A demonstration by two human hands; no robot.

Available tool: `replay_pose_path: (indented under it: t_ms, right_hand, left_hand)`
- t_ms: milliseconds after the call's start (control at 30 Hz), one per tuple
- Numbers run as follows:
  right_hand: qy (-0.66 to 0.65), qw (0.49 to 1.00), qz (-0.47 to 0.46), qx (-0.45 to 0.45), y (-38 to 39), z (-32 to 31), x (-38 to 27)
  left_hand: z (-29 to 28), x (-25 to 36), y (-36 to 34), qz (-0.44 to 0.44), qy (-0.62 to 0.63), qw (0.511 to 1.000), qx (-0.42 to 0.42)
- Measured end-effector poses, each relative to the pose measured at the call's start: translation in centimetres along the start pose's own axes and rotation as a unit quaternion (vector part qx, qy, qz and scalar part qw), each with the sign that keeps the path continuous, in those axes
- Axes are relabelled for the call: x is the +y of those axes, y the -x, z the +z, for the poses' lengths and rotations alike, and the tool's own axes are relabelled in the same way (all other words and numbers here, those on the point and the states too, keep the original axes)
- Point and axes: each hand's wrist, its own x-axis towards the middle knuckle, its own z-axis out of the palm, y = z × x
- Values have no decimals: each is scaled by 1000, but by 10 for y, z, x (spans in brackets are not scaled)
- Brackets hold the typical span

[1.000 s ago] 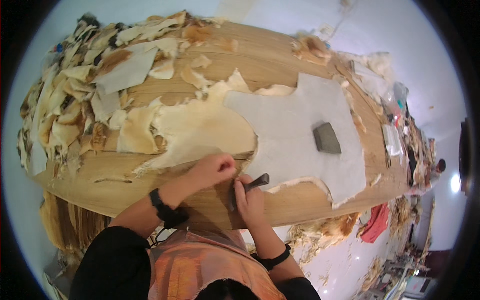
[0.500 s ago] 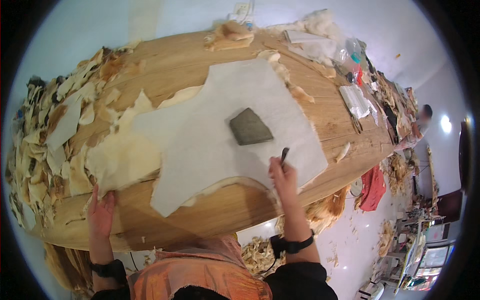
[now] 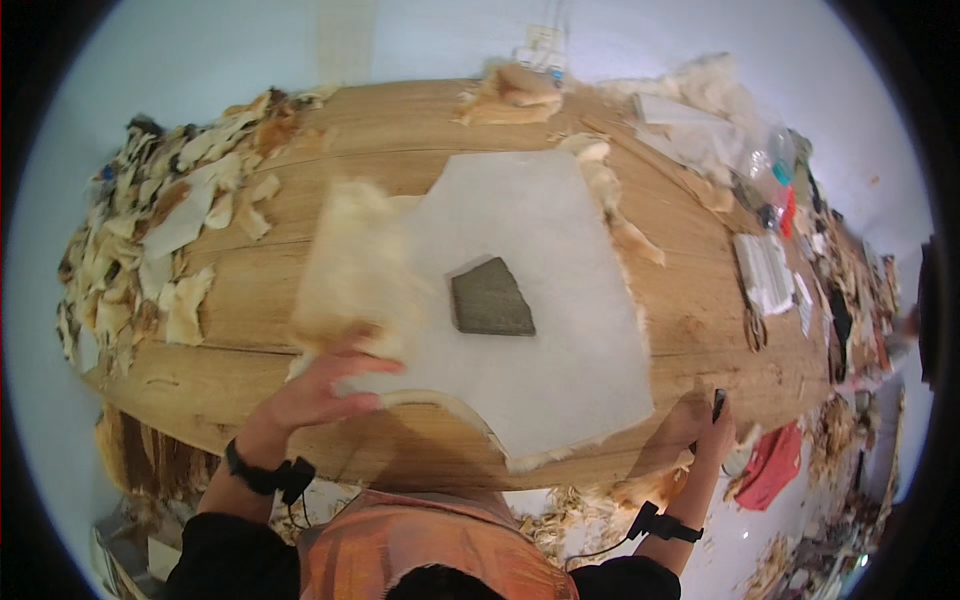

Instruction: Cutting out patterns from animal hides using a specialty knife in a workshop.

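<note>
A large grey-white panel (image 3: 560, 400) lies flat on the wooden table, with pale fur showing along its edges. A dark grey angular slab (image 3: 492, 300) rests on it. Over the panel's left side is a cream fur piece (image 3: 355, 265), smeared by motion. My left hand (image 3: 315, 390) is at the near edge of this fur, fingers spread and thumb apart. To the right of the panel, my right hand (image 3: 712, 435) is closed around a slim dark tool (image 3: 719, 403) that points upward; its exact kind is hidden by the fingers.
Fur scraps (image 3: 130, 270) are heaped at the table's left end. A tan fur piece (image 3: 515, 95) lies at the back, near wall sockets. Folded white sheets (image 3: 765, 272) and a plastic bag sit at right. Red cloth (image 3: 768, 465) hangs beyond the near right edge.
My left hand has moved right, and the cream fur piece has shifted up and over the panel's left part. My right hand has gone from the panel to the table's right side with the tool.
</note>
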Motion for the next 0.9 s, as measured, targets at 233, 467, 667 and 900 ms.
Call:
replay_pose_path:
  t_ms: [233, 467, 667, 900]
  right_hand:
    - [-138, 971, -192, -18, 2, 22, -74]
    - [-146, 942, -282, 113, 41, -4, -133]
    - [-441, 785, -362, -240, 172, -60, -287]
    - [-451, 757, -410, -235, 229, -62, -404]
  left_hand:
    - [-9, -71, 11, -48, -89, 969, 228]
    - [-25, -119, 30, -268, -4, 918, 292]
    - [-33, -93, 3, -181, 148, 957, 169]
    - [-1, -37, -33, 14, 200, 956, -213]
